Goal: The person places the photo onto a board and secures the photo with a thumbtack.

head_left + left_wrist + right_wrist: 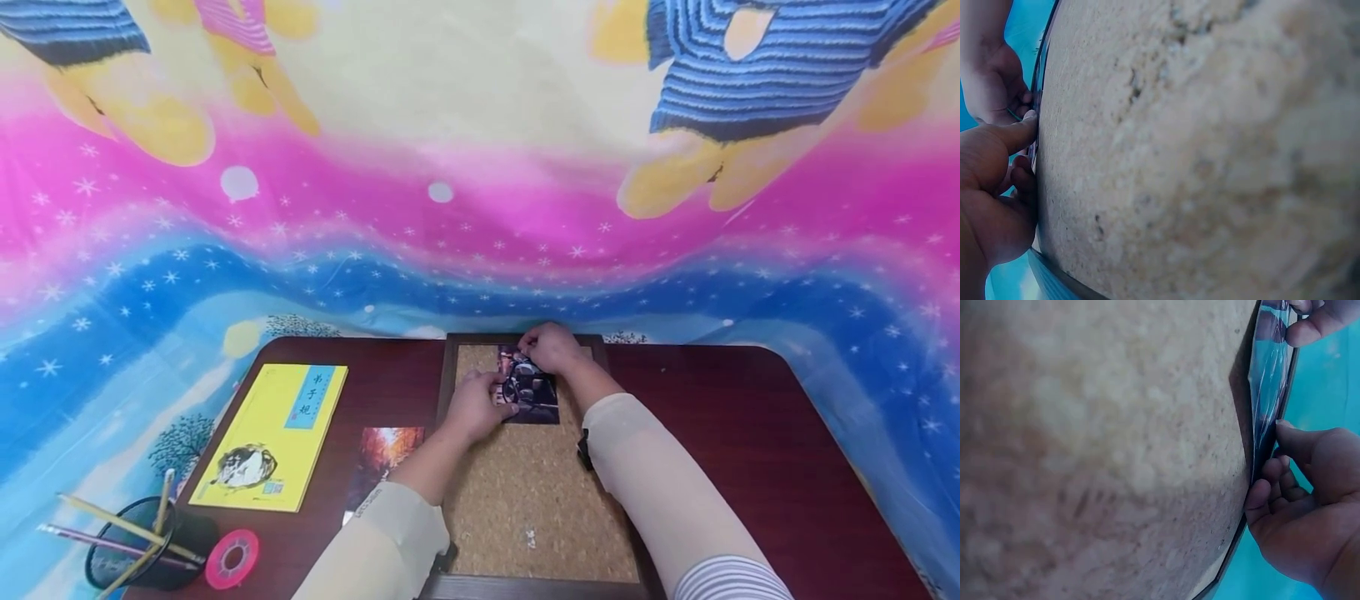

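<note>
A dark photo print [536,396] lies on the upper part of a framed corkboard [540,492]. My left hand [477,404] rests at the photo's left side, thumb and fingertips spread apart on it. The right hand [553,347] is at its top edge, fingers bent and fingertips on the print. In the right wrist view, the glossy photo [1266,381] stands slightly off the cork along one side, and the right thumb [1294,439] meets its edge. Whether the right fingertips pinch anything, I cannot tell.
Left of the board lies another photo [386,454] with orange trees, partly behind the left forearm. A yellow book [273,437], a pink tape roll [233,559] and a black mesh pencil cup [142,562] are farther left. A patterned cloth [480,208] hangs behind the dark table [697,433].
</note>
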`<state>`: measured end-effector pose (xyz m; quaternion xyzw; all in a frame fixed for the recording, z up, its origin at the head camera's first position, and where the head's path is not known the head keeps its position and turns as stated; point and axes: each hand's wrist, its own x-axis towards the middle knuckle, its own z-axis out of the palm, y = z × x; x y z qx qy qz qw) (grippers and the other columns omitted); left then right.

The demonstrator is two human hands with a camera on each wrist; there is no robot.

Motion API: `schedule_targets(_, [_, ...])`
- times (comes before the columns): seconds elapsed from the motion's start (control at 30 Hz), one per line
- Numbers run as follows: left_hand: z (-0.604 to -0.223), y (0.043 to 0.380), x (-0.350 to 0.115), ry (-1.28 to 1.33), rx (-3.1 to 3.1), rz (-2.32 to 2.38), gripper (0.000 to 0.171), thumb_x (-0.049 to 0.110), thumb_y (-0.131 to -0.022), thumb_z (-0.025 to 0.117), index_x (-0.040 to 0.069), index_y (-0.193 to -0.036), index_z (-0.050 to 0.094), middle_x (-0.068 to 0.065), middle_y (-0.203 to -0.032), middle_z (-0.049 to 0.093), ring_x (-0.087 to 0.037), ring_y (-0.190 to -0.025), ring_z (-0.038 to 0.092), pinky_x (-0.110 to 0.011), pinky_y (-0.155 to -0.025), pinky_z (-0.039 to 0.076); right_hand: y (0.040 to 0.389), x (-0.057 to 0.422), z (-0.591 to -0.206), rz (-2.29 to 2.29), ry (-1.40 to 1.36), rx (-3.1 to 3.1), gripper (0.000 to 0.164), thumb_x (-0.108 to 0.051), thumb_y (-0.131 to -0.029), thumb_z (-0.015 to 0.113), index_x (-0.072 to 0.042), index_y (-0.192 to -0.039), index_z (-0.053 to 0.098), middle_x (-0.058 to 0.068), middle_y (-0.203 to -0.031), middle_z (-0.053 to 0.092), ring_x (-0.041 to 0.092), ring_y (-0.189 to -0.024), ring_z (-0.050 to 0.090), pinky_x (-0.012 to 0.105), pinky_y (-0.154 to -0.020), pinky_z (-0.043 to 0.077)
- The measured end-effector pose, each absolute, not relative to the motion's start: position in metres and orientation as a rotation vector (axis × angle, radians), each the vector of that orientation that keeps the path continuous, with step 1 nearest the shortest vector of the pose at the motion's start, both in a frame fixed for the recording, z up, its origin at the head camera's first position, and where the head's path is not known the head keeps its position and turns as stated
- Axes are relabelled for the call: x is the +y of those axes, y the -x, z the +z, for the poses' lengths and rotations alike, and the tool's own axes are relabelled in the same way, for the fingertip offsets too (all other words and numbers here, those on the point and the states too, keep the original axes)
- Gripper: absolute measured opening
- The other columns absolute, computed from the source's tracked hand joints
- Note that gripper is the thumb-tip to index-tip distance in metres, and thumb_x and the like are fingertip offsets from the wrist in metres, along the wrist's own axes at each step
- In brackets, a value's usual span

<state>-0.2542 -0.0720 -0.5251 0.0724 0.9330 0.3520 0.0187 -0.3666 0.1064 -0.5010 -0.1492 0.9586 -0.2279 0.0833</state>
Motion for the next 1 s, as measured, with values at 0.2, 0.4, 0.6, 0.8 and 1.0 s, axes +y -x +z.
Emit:
schedule_targets(0.2, [-0.5243, 0.2545, -0.0718, -0.219, 2.902, 1.097, 0.056, 0.03, -0.085, 0.086, 0.003, -0.13, 0.068, -0.011, -0.109, 0.063, -0.029, -0.102, 0.061, -0.044, -0.095, 0.051, 0.368, 0.1082, -0.5025, -0.726, 0.406, 2.878, 0.022, -0.018, -0.102, 0.061, -0.014, -0.114, 0.079, 0.007, -0.118, 0.074, 0.028, -0.114, 0.066, 0.044, -0.101, 0.051])
schedule_targets(0.4, [-0.5249, 0.2547, -0.0719, -0.218, 2.898, 1.091, 0.056, 0.03, -0.085, 0.086, 0.004, -0.131, 0.068, -0.01, -0.109, 0.063, -0.028, -0.101, 0.061, -0.044, -0.095, 0.051, 0.3682, 0.1088, -0.5031, -0.727, 0.4, 2.888, 0.02, -0.019, -0.101, 0.063, -0.014, -0.113, 0.08, 0.007, -0.116, 0.075, 0.029, -0.113, 0.066, 0.045, -0.1, 0.052])
schedule_targets(0.6, [-0.5255, 0.2545, -0.0716, -0.202, 2.892, 1.083, 0.056, 0.032, -0.086, 0.085, 0.006, -0.132, 0.068, -0.007, -0.106, 0.062, -0.026, -0.099, 0.06, -0.043, -0.093, 0.051, 0.3686, 0.1089, -0.5063, -0.739, 0.405, 2.886, 0.02, -0.019, -0.102, 0.063, -0.015, -0.111, 0.08, 0.006, -0.115, 0.075, 0.028, -0.111, 0.067, 0.045, -0.099, 0.052])
schedule_targets(0.8, [-0.526, 0.2551, -0.0718, -0.196, 2.894, 1.089, 0.056, 0.031, -0.086, 0.086, 0.007, -0.132, 0.068, -0.007, -0.106, 0.062, -0.026, -0.1, 0.061, -0.043, -0.093, 0.051, 0.3697, 0.109, -0.5072, -0.754, 0.397, 2.886, 0.019, -0.02, -0.102, 0.065, -0.015, -0.112, 0.08, 0.006, -0.115, 0.075, 0.027, -0.11, 0.067, 0.044, -0.098, 0.052])
schedule_targets(1.0, [-0.5256, 0.2546, -0.0715, -0.199, 2.899, 1.096, 0.055, 0.031, -0.085, 0.086, 0.007, -0.131, 0.068, -0.007, -0.105, 0.062, -0.026, -0.099, 0.061, -0.043, -0.092, 0.051, 0.3699, 0.1073, -0.507, -0.713, 0.41, 2.904, 0.018, -0.018, -0.101, 0.064, -0.016, -0.108, 0.08, 0.006, -0.112, 0.075, 0.027, -0.108, 0.068, 0.043, -0.097, 0.053])
